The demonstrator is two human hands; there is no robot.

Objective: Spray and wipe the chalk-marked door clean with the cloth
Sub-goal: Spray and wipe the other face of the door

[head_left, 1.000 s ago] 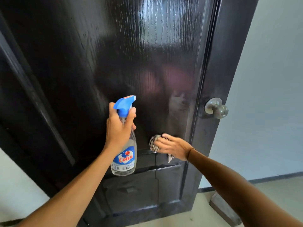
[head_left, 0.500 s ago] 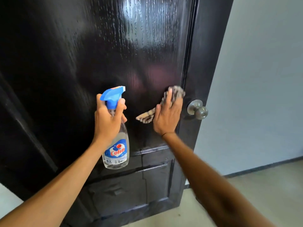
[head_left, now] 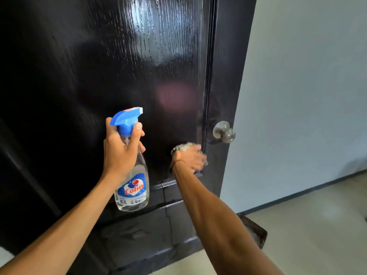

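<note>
A glossy black door [head_left: 123, 62] fills most of the view, its upper panel wet with streaks. My left hand [head_left: 121, 149] grips the neck of a clear spray bottle [head_left: 133, 187] with a blue trigger head, held upright just in front of the door. My right hand [head_left: 190, 158], blurred by motion, presses a bunched pale cloth [head_left: 183, 146] against the door near the panel's lower right corner, below and left of the metal knob [head_left: 225, 132]. No chalk marks are plain to see.
A pale wall [head_left: 307, 96] stands right of the door's edge, with a dark skirting line along the light floor [head_left: 317, 235]. A dark perforated object [head_left: 253, 229] sits on the floor by the door's lower right corner.
My right hand with the cloth went from low on the panel up beside the knob, then back down to the panel's lower right corner. The bottle stayed in my left hand.
</note>
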